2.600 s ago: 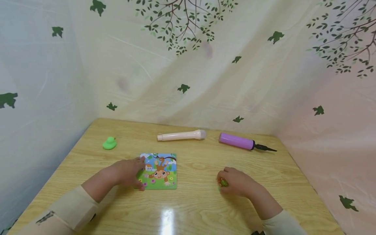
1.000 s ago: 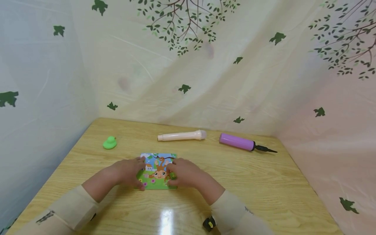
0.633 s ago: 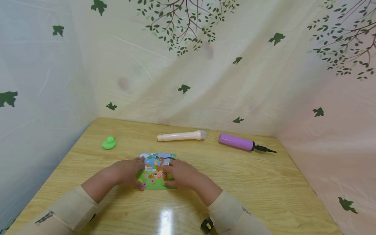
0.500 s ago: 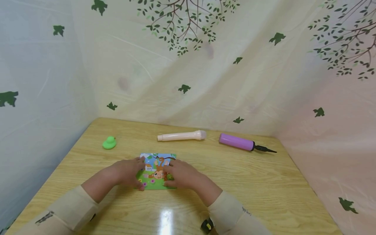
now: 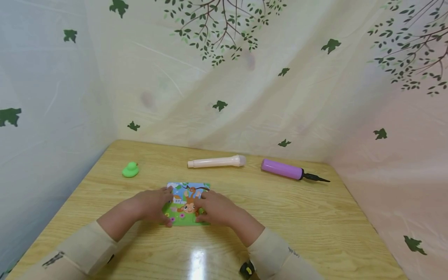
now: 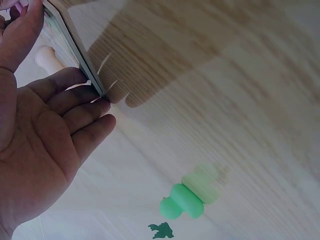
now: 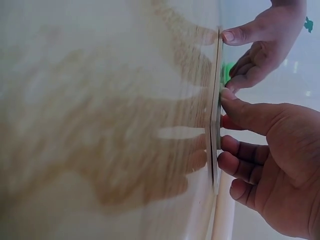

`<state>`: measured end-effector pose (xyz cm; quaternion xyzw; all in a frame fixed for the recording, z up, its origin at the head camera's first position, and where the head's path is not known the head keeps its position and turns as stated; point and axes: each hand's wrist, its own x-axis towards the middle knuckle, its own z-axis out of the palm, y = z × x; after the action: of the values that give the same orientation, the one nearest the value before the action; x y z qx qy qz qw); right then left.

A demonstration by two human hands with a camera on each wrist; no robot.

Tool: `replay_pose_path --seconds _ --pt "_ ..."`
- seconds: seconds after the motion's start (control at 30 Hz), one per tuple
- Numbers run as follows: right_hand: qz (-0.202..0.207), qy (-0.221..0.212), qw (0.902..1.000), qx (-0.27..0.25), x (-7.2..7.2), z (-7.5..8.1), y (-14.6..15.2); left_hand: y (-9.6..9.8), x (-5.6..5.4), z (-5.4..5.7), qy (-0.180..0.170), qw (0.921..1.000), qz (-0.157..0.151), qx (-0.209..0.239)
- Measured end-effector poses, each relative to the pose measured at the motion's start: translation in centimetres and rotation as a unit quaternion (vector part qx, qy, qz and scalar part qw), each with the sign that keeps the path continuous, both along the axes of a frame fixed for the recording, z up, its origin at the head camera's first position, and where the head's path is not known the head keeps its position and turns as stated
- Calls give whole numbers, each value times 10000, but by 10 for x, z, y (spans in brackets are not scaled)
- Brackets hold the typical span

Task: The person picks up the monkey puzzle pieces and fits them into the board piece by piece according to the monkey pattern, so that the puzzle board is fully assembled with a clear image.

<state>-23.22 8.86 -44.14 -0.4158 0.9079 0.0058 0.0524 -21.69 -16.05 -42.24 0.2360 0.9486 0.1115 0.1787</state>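
A square picture puzzle [image 5: 187, 221] with a cartoon monkey lies flat on the table in the head view. My left hand [image 5: 150, 205] holds its left side, thumb at the near corner and fingers at the far part. In the left wrist view, fingertips of the left hand [image 6: 55, 125] touch the edge of the puzzle [image 6: 75, 50]. Over the puzzle's right part, my right hand [image 5: 218, 208] pinches a small green puzzle piece [image 5: 202, 210], mostly hidden under the fingers. The right wrist view shows the right hand [image 7: 272, 155] with its fingertips down at the puzzle's surface.
A green toy duck [image 5: 130, 170] sits at the left of the wooden table [image 5: 280, 241]. Behind the puzzle lies a pale microphone-shaped stick [image 5: 216, 161]. A purple hand pump [image 5: 281, 168] with a black nozzle lies at the back right. Leaf-printed curtains surround the table.
My right hand has brought the small piece leftward from the bare table to the puzzle's right part. Lately the piece looks lower and flatter. My left hand has stayed at the puzzle's left side.
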Motion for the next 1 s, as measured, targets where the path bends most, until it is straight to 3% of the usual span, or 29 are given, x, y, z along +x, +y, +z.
replay_pose_path --seconds 0.47,1.0 --pt "-312 -189 9993 86 4 2 -6 1 0 1 -3 10000 32 -8" --pt "295 344 9989 144 14 5 15 2 2 3 -106 9999 10 -27"
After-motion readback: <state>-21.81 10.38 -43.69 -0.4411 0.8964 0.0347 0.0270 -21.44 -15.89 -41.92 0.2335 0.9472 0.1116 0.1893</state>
